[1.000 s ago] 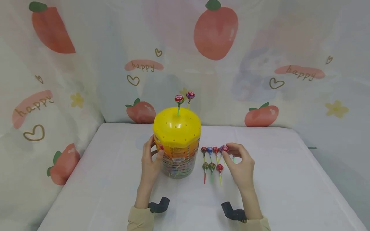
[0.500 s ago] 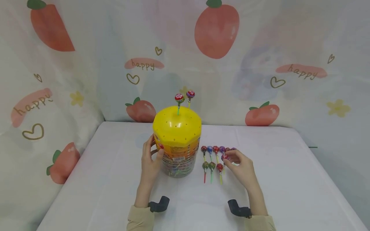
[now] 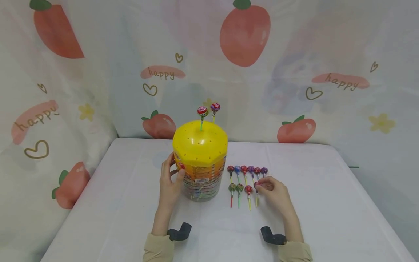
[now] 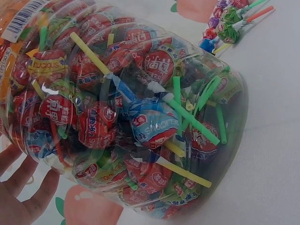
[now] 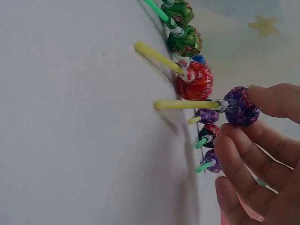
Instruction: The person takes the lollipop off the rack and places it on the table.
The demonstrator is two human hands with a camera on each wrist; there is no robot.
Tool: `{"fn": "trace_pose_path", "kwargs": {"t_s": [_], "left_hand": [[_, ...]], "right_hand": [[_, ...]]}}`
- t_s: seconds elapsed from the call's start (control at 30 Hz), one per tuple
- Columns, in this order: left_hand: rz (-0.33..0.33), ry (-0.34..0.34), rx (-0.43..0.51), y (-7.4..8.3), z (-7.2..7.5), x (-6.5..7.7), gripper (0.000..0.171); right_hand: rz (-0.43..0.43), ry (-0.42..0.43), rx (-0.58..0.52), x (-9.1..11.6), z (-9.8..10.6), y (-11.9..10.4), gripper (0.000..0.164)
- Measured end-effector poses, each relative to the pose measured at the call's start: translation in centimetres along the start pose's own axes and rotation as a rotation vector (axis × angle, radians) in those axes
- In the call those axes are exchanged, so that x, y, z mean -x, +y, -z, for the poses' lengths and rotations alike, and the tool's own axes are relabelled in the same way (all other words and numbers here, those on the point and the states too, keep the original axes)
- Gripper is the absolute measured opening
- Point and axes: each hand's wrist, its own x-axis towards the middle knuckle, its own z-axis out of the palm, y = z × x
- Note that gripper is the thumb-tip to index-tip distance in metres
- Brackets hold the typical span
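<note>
A clear jar packed with wrapped lollipops stands upright on the table under a yellow lid dotted with small holes. Two lollipops, one with a red and green wrapper and one purple, stick up from the lid. My left hand holds the jar's left side, thumb in front. Between thumb and fingers, my right hand pinches the head of a purple lollipop with a yellow stick. That lollipop lies at the right end of the front row, beside a red lollipop.
Two rows of lollipops lie right of the jar, sticks toward me. The back row includes a blue lollipop; the front row has two green ones, one at the left end. The white table meets a printed backdrop behind.
My right hand has brought the purple lollipop from the back row toward me to the front row's right end. The left hand and jar have stayed put.
</note>
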Motion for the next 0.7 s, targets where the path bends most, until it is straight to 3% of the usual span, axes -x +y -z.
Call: {"fn": "trace_pose_path", "kwargs": {"t_s": [0.7], "left_hand": [[0.014, 0.0, 0.007, 0.14, 0.04, 0.0, 0.061]], "right_hand": [[-0.021, -0.02, 0.081, 0.42, -1.04, 0.36, 0.028]]}}
